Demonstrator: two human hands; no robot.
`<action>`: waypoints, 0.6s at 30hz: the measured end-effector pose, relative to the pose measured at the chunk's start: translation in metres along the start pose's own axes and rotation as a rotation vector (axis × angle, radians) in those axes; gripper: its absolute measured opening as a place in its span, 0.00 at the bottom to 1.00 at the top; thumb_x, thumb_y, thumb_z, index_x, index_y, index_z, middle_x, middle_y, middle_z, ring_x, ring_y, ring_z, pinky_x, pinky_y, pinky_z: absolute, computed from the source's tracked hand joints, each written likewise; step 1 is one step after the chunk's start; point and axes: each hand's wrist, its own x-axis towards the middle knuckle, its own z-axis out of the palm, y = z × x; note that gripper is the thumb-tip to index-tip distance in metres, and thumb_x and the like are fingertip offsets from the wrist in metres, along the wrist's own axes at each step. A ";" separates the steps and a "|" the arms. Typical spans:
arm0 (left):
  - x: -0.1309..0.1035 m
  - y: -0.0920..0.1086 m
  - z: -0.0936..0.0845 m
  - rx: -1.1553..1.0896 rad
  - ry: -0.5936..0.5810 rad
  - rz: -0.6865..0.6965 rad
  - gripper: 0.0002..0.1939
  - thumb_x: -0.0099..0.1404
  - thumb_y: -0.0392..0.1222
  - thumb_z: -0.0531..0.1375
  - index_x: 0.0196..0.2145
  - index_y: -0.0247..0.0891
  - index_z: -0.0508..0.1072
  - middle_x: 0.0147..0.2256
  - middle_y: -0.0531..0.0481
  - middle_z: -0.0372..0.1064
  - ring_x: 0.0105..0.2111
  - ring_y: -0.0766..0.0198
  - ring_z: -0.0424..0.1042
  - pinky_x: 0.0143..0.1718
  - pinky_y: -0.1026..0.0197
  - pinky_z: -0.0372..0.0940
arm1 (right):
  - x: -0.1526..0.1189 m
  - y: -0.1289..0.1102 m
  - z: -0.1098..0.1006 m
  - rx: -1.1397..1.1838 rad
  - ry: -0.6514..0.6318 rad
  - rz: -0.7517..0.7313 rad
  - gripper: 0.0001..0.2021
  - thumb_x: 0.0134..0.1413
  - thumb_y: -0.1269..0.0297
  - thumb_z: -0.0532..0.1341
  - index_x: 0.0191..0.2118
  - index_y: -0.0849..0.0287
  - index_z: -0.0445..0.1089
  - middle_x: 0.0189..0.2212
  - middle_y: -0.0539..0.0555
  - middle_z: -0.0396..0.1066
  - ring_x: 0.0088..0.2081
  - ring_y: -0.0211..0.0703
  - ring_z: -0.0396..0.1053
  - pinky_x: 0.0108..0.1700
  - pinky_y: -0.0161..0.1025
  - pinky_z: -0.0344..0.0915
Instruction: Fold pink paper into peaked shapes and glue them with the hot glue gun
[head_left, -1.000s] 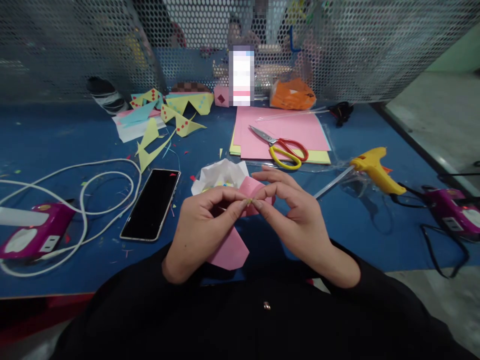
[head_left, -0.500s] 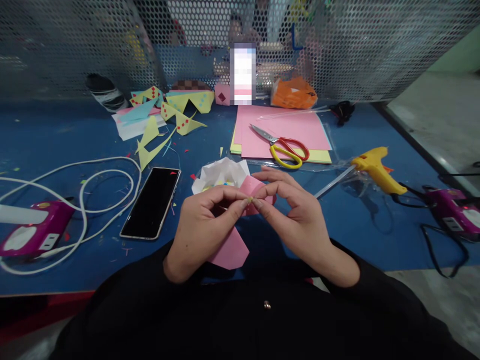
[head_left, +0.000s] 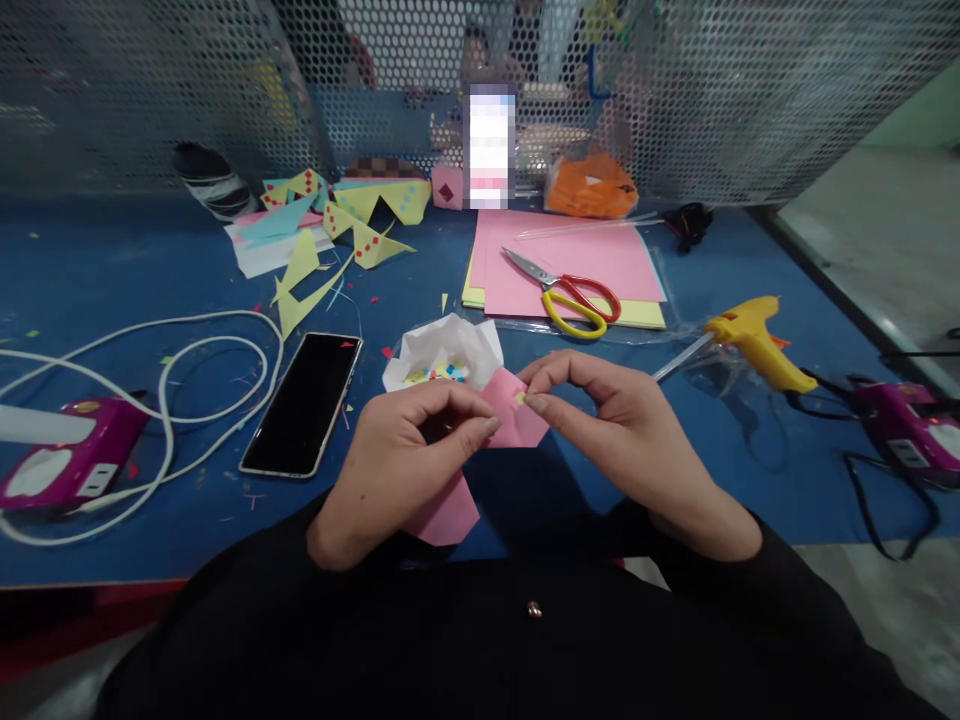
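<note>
My left hand (head_left: 420, 450) pinches a pink paper cutout (head_left: 510, 425) between thumb and fingers. Part of the pink paper shows below that hand, and its middle is hidden behind the fingers. My right hand (head_left: 622, 430) is closed in a pinch on a tiny yellow paper piece (head_left: 520, 398), right at the upper right part of the pink paper; I cannot tell if the piece touches it. Just beyond my hands lies a crumpled white paper (head_left: 480, 340) holding small yellow, blue and red paper bits (head_left: 442, 371).
Scissors (head_left: 562, 290) lie on stacked coloured sheets (head_left: 517, 235). A yellow glue gun (head_left: 757, 340) rests at right, near a purple power strip (head_left: 911, 430). At left are a phone (head_left: 304, 405), a white cable (head_left: 217, 315) and yellow paper cutouts (head_left: 379, 200). A perforated metal screen (head_left: 405, 60) stands behind.
My hands have moved apart, the right one going rightward with the yellow piece to the pink paper's upper right. More of the paper and of the small bits now shows.
</note>
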 end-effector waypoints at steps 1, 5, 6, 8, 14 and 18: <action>0.000 0.000 0.000 0.014 -0.009 -0.003 0.03 0.61 0.35 0.65 0.29 0.38 0.79 0.28 0.54 0.77 0.28 0.69 0.73 0.31 0.68 0.66 | 0.000 0.000 0.000 -0.006 -0.018 0.010 0.03 0.58 0.69 0.63 0.32 0.56 0.71 0.35 0.48 0.76 0.39 0.37 0.72 0.45 0.37 0.66; -0.001 -0.001 0.002 -0.041 0.025 -0.047 0.04 0.59 0.38 0.66 0.32 0.37 0.75 0.28 0.55 0.75 0.27 0.69 0.72 0.30 0.68 0.66 | -0.003 -0.001 0.002 -0.007 -0.040 0.004 0.03 0.58 0.69 0.62 0.33 0.56 0.70 0.34 0.48 0.75 0.37 0.37 0.71 0.44 0.37 0.65; -0.001 -0.002 0.003 -0.075 0.047 -0.065 0.08 0.58 0.39 0.67 0.35 0.37 0.73 0.28 0.55 0.75 0.27 0.69 0.73 0.29 0.68 0.67 | -0.003 -0.001 0.003 -0.001 -0.044 -0.002 0.03 0.59 0.69 0.62 0.33 0.57 0.70 0.34 0.48 0.74 0.38 0.37 0.70 0.44 0.37 0.65; 0.000 -0.002 0.004 -0.138 0.059 -0.097 0.16 0.58 0.40 0.68 0.43 0.38 0.72 0.29 0.55 0.75 0.27 0.67 0.74 0.29 0.67 0.68 | -0.004 0.000 0.003 0.005 -0.051 -0.017 0.03 0.59 0.69 0.61 0.33 0.57 0.70 0.34 0.49 0.74 0.38 0.38 0.70 0.45 0.39 0.65; -0.002 0.001 0.005 -0.215 -0.075 -0.105 0.11 0.65 0.45 0.63 0.43 0.39 0.79 0.41 0.47 0.80 0.42 0.58 0.78 0.46 0.57 0.73 | -0.006 0.001 0.004 -0.041 -0.060 -0.132 0.05 0.60 0.70 0.61 0.33 0.55 0.69 0.32 0.47 0.74 0.37 0.39 0.71 0.54 0.46 0.63; -0.002 0.002 0.005 -0.179 -0.075 -0.117 0.10 0.66 0.46 0.63 0.40 0.40 0.80 0.39 0.48 0.80 0.40 0.59 0.79 0.44 0.60 0.73 | -0.007 0.002 0.005 -0.068 -0.058 -0.180 0.04 0.61 0.68 0.61 0.34 0.54 0.70 0.36 0.50 0.75 0.40 0.41 0.72 0.52 0.46 0.65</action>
